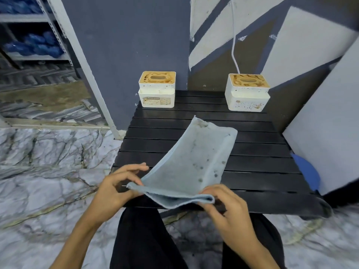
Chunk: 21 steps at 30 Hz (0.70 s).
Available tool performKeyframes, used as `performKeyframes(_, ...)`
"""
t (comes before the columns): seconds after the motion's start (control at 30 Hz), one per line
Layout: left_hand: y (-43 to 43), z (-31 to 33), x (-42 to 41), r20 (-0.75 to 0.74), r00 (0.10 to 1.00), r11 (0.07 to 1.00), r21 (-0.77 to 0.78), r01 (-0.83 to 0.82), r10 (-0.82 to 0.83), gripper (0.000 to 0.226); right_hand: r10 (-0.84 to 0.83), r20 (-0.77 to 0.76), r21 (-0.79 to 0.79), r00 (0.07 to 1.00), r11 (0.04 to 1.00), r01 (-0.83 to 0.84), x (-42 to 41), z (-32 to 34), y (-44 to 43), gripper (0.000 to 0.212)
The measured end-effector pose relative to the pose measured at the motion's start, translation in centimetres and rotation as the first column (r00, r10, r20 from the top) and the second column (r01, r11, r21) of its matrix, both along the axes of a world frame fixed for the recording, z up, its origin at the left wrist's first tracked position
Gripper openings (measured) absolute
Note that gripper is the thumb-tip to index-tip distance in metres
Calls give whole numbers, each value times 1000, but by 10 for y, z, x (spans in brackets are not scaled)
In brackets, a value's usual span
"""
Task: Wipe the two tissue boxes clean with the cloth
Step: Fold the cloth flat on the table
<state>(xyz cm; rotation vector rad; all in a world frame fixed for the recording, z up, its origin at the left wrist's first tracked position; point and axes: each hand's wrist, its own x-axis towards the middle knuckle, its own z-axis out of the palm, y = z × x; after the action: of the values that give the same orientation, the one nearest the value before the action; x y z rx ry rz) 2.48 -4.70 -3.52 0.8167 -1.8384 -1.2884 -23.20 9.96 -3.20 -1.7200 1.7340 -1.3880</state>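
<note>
The left grip (114, 189) pinches the pale blue cloth (194, 162) at its near corner, and the right grip (227, 206) pinches the folded edge. Well beyond both grips, at the far edge of the black desk (252, 133), stand the left tissue box (157, 90) and the right tissue box (247, 92), both stained.

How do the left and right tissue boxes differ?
The left tissue box carries a worn label on its front; the right tissue box has brown spatter there instead. The left lid is stained in a ring around the slot, the right lid in streaks. Shared: white bodies, tan slotted lids, both dirty, at the table's far edge.
</note>
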Motion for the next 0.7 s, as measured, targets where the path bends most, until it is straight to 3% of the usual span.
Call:
performKeyframes(0.13,0,19,-29,-72,996,993,106,54,-47,35,-126,141,54,982,991,120,-16,10,6,5)
performKeyframes(0.23,-19,30,-59,-97,995,998,51,-30,35,14,-169,240,46,956,986,163,-28,16,-4,14)
performKeyframes(0.37,-61,40,-102,-93,992,995,55,-84,89,12,-212,340,99,916,977,189,-57,22,-36,11)
performKeyframes(0.47,-98,40,-132,-16,996,995,42,-86,87,8,-271,300,146,915,961,237,-87,16,-67,10)
performKeyframes(0.57,-132,28,-158,72,993,994,43,-101,97,9,-333,163,197,929,933,300,-115,11,-99,16)
performKeyframes(0.7,-167,6,-185,184,977,994,12,-111,107,16,-367,25,287,930,894,345,-150,-5,-139,7)
